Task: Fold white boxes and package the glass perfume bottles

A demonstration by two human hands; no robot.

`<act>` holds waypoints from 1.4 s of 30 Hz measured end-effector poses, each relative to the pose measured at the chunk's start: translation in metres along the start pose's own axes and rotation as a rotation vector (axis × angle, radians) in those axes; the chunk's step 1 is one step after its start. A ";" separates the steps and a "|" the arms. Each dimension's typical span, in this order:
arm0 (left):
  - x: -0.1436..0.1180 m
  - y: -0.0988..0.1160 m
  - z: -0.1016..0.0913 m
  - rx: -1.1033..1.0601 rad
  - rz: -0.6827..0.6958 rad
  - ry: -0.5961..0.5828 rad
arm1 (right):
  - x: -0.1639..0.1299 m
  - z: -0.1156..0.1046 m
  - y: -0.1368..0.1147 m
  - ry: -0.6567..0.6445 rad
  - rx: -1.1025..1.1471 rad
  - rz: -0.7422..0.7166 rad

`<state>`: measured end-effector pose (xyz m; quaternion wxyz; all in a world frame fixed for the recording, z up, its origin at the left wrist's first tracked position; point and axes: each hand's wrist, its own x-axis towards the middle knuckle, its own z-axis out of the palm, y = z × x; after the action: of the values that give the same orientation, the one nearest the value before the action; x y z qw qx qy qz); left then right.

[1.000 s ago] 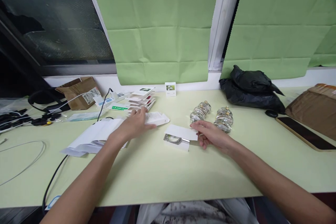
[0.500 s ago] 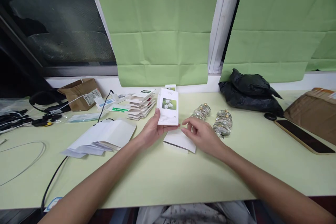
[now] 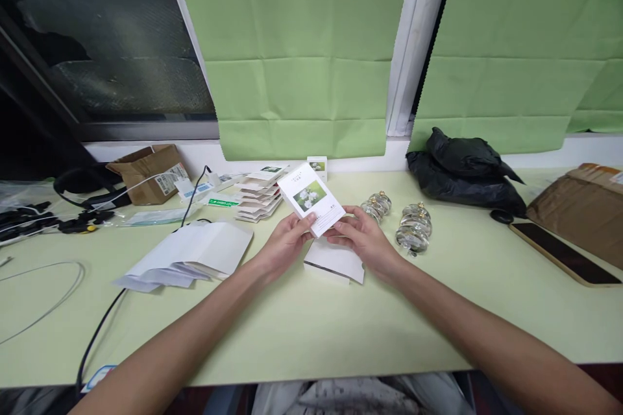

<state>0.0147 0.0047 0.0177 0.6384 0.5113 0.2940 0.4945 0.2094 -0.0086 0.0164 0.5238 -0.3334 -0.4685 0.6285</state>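
A white card box with a flower picture [image 3: 310, 198] is held tilted above the table. My left hand [image 3: 288, 240] grips its lower left side, the thumb on the front. My right hand [image 3: 363, 238] is closed on the lower right corner. Beneath both hands lies a flat white piece of card [image 3: 335, 259]. Two stacks of clear round items with gold-coloured tops, one nearer [image 3: 413, 228] and one farther back [image 3: 377, 206], stand right of my right hand. Behind the held box, a similar small box [image 3: 318, 165] leans near the wall.
A pile of flower-picture packets [image 3: 260, 198] and a stack of white paper sheets [image 3: 195, 253] lie to the left. A brown carton [image 3: 148, 175] and cables are farther left. On the right are a black plastic bag [image 3: 462, 168], a phone [image 3: 559, 253] and a cardboard parcel [image 3: 579, 207].
The box has turned from upright to leaning left at its top. My right hand has moved up and left and taken hold of its lower right corner.
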 end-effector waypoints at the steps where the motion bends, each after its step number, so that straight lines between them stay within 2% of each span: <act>1: 0.000 -0.002 0.000 0.006 -0.007 -0.007 | 0.000 0.000 0.001 0.010 0.002 -0.004; 6: -0.003 -0.005 0.008 -0.041 -0.033 -0.026 | 0.001 -0.002 0.004 0.048 -0.008 -0.071; 15: -0.003 -0.007 0.013 -0.054 0.016 0.031 | 0.002 0.004 0.011 0.076 -0.007 -0.068; 21: -0.003 -0.004 0.009 -0.083 -0.036 0.030 | 0.003 0.003 0.009 -0.028 0.036 -0.108; 28: -0.004 -0.005 0.013 -0.126 -0.033 0.021 | 0.002 0.005 0.012 0.010 -0.008 -0.183; 36: -0.002 -0.004 0.011 -0.132 -0.055 0.038 | 0.003 0.002 0.005 -0.053 -0.005 -0.144; 40: -0.002 -0.001 0.011 -0.167 -0.088 0.087 | 0.003 -0.002 0.007 -0.072 -0.007 -0.147; 42: -0.001 0.000 0.011 -0.169 -0.094 0.140 | 0.003 -0.003 0.008 -0.069 -0.084 -0.172</act>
<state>0.0237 -0.0004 0.0206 0.6795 0.4057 0.3188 0.5217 0.2085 -0.0053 0.0080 0.5448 -0.2918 -0.5391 0.5722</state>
